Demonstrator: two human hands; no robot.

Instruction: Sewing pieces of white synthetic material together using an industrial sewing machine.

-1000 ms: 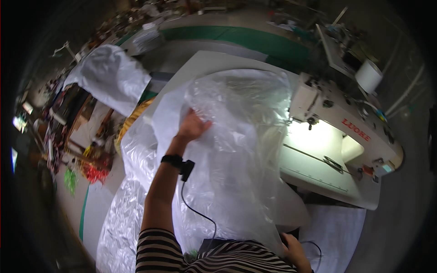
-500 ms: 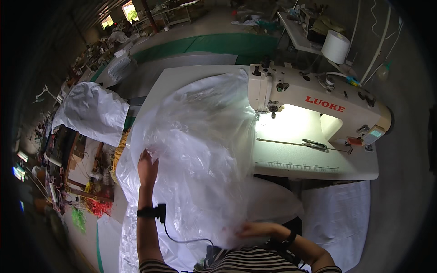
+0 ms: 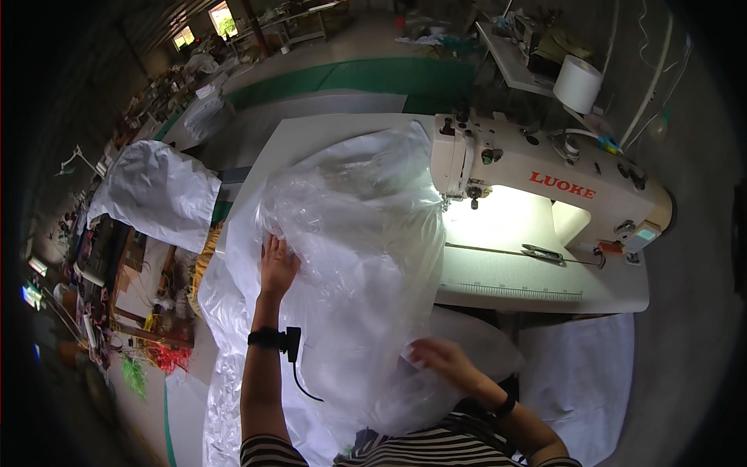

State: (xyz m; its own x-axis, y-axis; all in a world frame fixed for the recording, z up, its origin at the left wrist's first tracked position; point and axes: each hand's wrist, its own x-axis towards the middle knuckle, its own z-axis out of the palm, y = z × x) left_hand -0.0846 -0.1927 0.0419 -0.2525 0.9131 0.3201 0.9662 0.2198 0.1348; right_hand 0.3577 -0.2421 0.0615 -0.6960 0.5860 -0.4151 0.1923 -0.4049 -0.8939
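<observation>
A large white woven bag with a clear plastic film liner lies rumpled over the sewing table and hangs down toward my body. My left hand rests on it at the left side, fingers stretched out over the crinkled film. Low on the right, my right hand is at the near part of the film; its fingertips are smeared by motion, so whether they grip the film cannot be made out. The bag's far right edge reaches the needle area of the white sewing machine, whose lamp is lit.
Thread snips lie on the machine bed beside a thin rod. A white thread cone stands behind the machine. Another white bag lies at the left, and white sheeting hangs below the table's right end. Red strands lie lower left.
My left hand has moved right and slightly farther along the film. The right hand has risen away from my body. The film between them has shifted and looks flatter.
</observation>
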